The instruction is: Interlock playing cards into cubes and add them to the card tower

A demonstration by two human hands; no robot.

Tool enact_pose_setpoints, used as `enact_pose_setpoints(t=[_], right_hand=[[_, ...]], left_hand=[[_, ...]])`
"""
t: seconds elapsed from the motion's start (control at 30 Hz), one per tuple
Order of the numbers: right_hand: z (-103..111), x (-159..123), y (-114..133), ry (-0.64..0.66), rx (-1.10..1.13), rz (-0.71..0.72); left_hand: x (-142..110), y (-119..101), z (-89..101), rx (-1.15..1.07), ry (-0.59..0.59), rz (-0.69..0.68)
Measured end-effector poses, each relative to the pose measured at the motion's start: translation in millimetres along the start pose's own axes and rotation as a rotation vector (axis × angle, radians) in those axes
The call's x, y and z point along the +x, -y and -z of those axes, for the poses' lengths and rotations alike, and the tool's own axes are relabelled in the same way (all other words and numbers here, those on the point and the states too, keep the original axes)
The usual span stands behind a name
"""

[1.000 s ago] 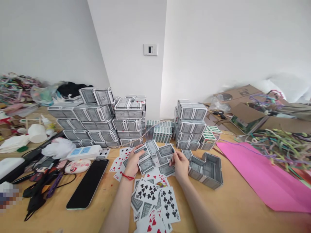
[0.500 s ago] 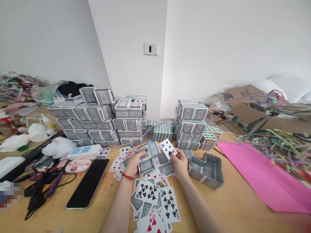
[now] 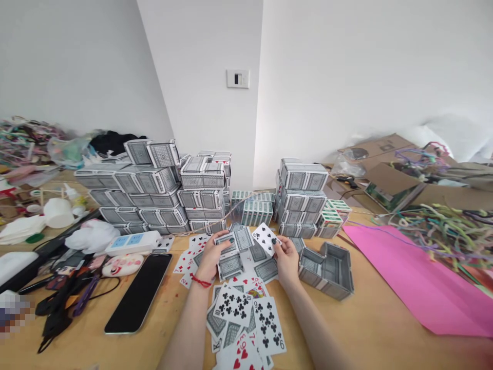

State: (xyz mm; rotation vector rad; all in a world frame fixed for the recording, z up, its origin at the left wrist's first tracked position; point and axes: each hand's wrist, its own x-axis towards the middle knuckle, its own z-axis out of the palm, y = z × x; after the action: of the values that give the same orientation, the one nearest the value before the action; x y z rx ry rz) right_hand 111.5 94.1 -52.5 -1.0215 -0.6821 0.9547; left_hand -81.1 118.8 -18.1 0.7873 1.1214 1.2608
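- While your left hand [image 3: 211, 257] curls in around the folded cards [image 3: 231, 266], its thumb lies across their grey backs, and the far fingers are mostly hidden.
- Your right hand [image 3: 287, 259] is closed to a pinch, with the thumb pressed on one corner of a spade card [image 3: 263, 237], which it holds face up and tilted.
- That card is just to the right of the folded cards, above other grey-backed cards on the table [image 3: 370, 334].
- Between your forearms lie loose cards, some overlapping: the ten of clubs [image 3: 233, 304] is face up, with the nine of clubs [image 3: 268, 326] beside it.
- Just beyond your right wrist, to the right, sits an open-topped box [image 3: 323, 281] made of cards.
- Ahead of you, card-covered blocks stand in a large left stack [image 3: 154, 180] and a smaller right stack [image 3: 302, 192].
- Left of your left forearm lies a phone [image 3: 138, 295], near a power strip [image 3: 133, 242].
- On your far right, a pink sheet [image 3: 416, 282] lies flat.
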Motion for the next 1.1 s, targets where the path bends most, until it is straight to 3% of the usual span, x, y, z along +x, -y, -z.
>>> enact_pose_setpoints(t=[0.3, 0.6, 1.1], right_hand=[[3.0, 3.7, -3.0, 0.02, -0.046, 0.006], [8.0, 5.9, -5.0, 0.039, -0.285, 0.156], [9.3, 8.7, -1.3, 0.045, -0.353, 0.103]], left_hand=[[-1.1, 0.0, 0.9, 0.029, 0.023, 0.003], [1.9, 1.2, 7.8, 0.236, 0.05, -0.054], [4.5, 3.1, 9.8, 0.301, 0.115, -0.053]])
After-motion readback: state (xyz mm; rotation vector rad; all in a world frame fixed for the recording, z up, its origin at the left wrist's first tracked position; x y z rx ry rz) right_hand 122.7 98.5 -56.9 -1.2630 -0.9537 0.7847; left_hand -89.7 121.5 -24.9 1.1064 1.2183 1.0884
